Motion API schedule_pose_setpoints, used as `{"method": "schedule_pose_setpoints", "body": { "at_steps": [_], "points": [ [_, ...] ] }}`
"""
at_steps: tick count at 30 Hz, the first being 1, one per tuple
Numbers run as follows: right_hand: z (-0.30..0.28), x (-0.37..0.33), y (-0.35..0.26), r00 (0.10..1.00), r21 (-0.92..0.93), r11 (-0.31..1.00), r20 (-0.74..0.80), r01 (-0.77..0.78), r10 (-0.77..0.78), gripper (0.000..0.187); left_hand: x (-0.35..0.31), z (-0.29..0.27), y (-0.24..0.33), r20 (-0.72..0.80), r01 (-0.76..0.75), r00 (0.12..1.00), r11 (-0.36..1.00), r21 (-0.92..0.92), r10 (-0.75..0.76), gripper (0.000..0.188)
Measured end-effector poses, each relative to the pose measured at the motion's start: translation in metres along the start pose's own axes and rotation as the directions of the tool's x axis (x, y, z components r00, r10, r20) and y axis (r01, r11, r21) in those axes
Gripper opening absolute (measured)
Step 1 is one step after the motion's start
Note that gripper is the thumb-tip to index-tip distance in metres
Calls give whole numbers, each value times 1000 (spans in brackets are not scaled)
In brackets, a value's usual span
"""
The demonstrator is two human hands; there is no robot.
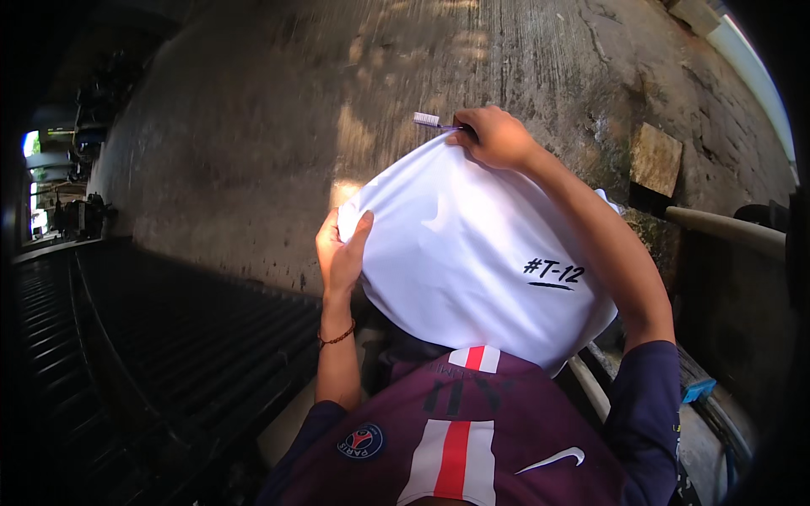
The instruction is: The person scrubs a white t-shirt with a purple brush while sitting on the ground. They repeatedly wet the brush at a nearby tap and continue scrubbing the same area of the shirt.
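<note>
A white cloth (481, 228), with black lettering on its right side, is stretched between my hands and drapes toward my lap. My left hand (342, 253) is closed on its left edge, thumb on top. At the far edge of the cloth, my right hand (494, 139) pinches the fabric and also holds a toothbrush (428, 120). The brush has a purplish handle and pale bristles, and its head points left, beyond the cloth. Part of its handle is hidden by my fingers.
Rough, stained concrete ground (270, 152) spreads ahead. A dark ribbed metal panel (169, 337) lies on the left. To the right are a squarish block (656, 158) and a pale pole (726, 230). Dark machinery-like shapes (83, 215) stand at the far left.
</note>
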State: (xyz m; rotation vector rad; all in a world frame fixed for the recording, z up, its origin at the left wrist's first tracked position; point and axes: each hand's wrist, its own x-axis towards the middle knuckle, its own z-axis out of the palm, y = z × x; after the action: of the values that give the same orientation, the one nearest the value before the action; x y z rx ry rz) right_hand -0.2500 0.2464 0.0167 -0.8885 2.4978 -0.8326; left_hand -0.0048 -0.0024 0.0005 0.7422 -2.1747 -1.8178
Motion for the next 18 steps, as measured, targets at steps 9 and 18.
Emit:
{"method": "schedule_pose_setpoints", "body": {
  "at_steps": [9, 18],
  "points": [
    [2, -67, -9, 988, -30, 999, -151, 31, -35, 37, -41, -5, 14, -48, 96, 995, 894, 437, -83, 41],
    [-114, -146, 3, 973, 264, 953, -131, -150, 190, 33, -46, 22, 42, 473, -555, 793, 775, 302, 384, 86]
  ]
}}
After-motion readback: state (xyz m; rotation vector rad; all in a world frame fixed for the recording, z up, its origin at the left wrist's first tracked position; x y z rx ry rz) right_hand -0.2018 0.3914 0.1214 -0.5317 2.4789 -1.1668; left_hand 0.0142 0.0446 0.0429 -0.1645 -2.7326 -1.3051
